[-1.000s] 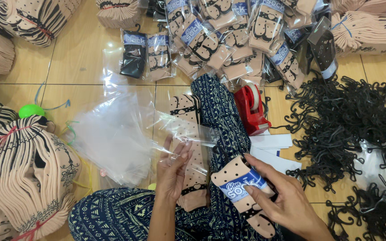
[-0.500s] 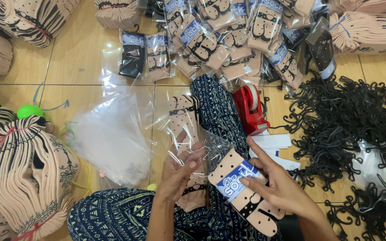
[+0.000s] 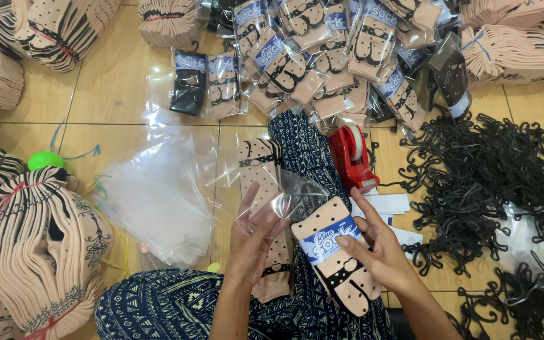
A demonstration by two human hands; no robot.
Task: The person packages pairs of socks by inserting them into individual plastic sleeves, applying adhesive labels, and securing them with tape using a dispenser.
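Note:
My right hand (image 3: 379,249) grips a folded pair of beige dotted socks (image 3: 335,258) with a blue and white paper band around it. My left hand (image 3: 253,236) pinches the mouth of a clear plastic bag (image 3: 288,195) just above the socks' top end. The socks sit at the bag's opening, over my patterned blue trouser leg (image 3: 306,151). Another beige dotted sock (image 3: 258,167) lies flat under my left hand.
Bagged sock packs (image 3: 322,56) pile at the top centre. A red tape dispenser (image 3: 352,157) stands beside my leg. Black plastic hooks (image 3: 492,182) heap on the right. A stack of clear bags (image 3: 158,195) lies left, with bundles of beige socks (image 3: 39,252) beyond it.
My right hand lifted the banded socks up toward the clear bag. My left hand rose off the flat sock and took hold of the bag's mouth.

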